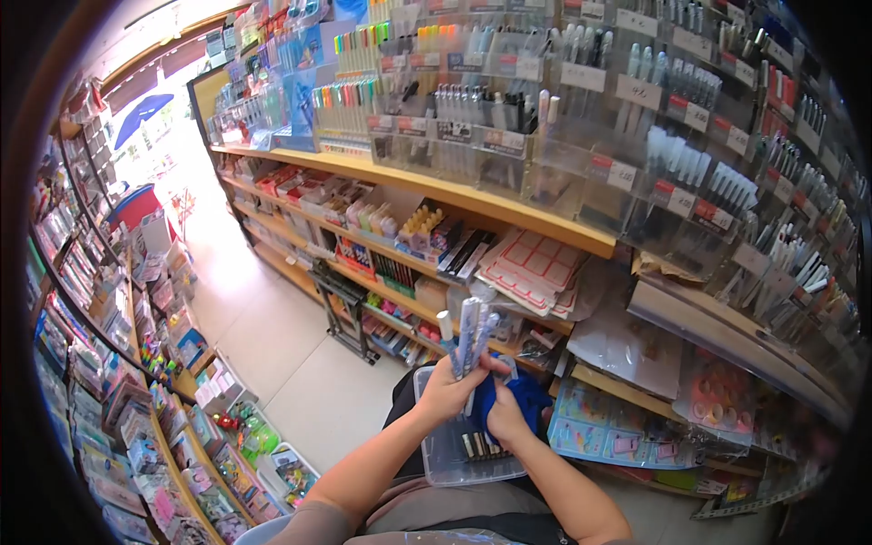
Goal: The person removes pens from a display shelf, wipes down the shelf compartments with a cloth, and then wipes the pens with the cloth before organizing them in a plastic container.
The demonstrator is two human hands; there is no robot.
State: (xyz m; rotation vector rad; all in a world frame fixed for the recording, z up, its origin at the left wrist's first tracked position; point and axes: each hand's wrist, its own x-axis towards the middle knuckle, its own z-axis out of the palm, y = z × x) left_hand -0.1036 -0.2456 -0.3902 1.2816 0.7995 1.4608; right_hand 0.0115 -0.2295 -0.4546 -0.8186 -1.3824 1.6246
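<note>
My left hand (445, 389) is closed around a small bunch of pens (469, 331) with pale caps, held upright. My right hand (507, 413) is wrapped round a dark blue cloth (534, 400), close against the lower part of the bunch; its fingertips are partly hidden. Below both hands a clear plastic box (440, 463) rests on my lap. Inside it lie several dark pens with light ends (483, 445).
Acrylic pen racks (581, 77) with price tags stand on a wooden shelf (409, 182) ahead. Lower shelves hold boxed stationery and red-edged label sheets (531, 268). Crowded shelves (136, 436) line the left, beside a tiled aisle (272, 336). Toys (259, 436) sit in floor-level bins.
</note>
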